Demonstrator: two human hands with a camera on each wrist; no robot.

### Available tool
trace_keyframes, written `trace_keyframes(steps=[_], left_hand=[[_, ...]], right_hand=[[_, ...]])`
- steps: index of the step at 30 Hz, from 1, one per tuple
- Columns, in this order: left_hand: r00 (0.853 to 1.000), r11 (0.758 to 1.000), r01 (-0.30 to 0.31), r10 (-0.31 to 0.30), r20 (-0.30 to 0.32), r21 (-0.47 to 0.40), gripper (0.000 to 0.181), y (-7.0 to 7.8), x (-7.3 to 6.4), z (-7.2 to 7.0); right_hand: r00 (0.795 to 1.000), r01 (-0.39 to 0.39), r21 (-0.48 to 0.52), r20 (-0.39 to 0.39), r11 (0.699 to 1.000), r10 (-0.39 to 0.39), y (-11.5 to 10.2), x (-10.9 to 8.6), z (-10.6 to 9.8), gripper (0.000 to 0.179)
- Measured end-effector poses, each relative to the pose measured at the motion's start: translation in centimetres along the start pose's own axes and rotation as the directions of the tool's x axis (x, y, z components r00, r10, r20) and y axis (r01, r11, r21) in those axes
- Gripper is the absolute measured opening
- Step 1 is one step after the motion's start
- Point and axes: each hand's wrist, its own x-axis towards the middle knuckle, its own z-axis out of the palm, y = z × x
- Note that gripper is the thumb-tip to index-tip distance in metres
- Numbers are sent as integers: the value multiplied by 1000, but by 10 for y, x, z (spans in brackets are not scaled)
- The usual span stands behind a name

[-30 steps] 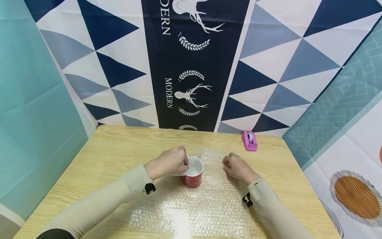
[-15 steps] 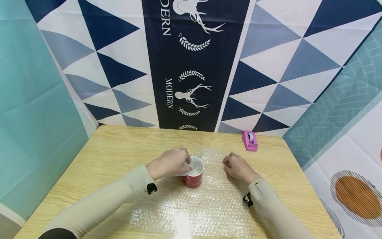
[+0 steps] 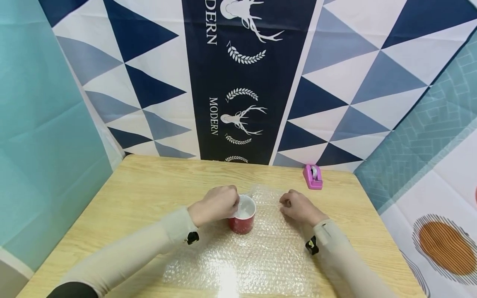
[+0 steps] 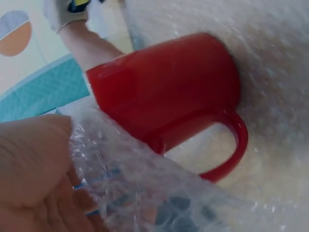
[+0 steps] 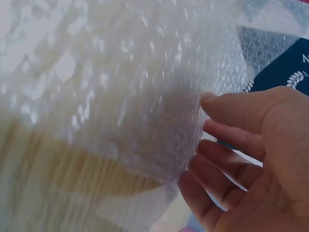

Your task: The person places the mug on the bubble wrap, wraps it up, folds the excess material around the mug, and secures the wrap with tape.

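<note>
A red mug [image 3: 241, 225] with a white inside stands upright on a sheet of clear bubble wrap [image 3: 238, 265] in the head view. Its handle shows in the left wrist view, partly behind a raised flap of wrap [image 4: 140, 179]. My left hand [image 3: 217, 203] pinches that flap beside the mug's rim; some of its fingertips are hidden behind the wrap. To the right of the mug, my right hand [image 3: 300, 207] holds the sheet's right edge between thumb and fingers, as the right wrist view shows [image 5: 251, 150].
A pink tape dispenser [image 3: 313, 177] stands at the back right of the wooden table [image 3: 156, 178]. Patterned cloth [image 3: 238, 82] hangs behind the table's back edge. Teal sheeting [image 3: 48, 124] rises along the left side.
My left hand has shifted slightly right with the flap, along the mug's rim. The right hand keeps its place on the sheet's edge. The head view has turned a little.
</note>
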Motion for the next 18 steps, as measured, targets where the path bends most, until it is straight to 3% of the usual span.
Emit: trace_keyframes(steps=[6, 11, 18], left_hand=[[999, 997, -33, 34, -5, 72, 20, 2, 1, -1], [999, 995, -47, 45, 19, 87, 16, 1, 1, -2], [996, 992, -87, 87, -2, 88, 19, 0, -3, 1]], right_hand=[[999, 51, 49, 14, 997, -51, 8, 6, -5, 17], [1000, 25, 71, -3, 997, -25, 17, 10, -7, 12], [1000, 6, 60, -25, 998, -5, 30, 13, -14, 10]])
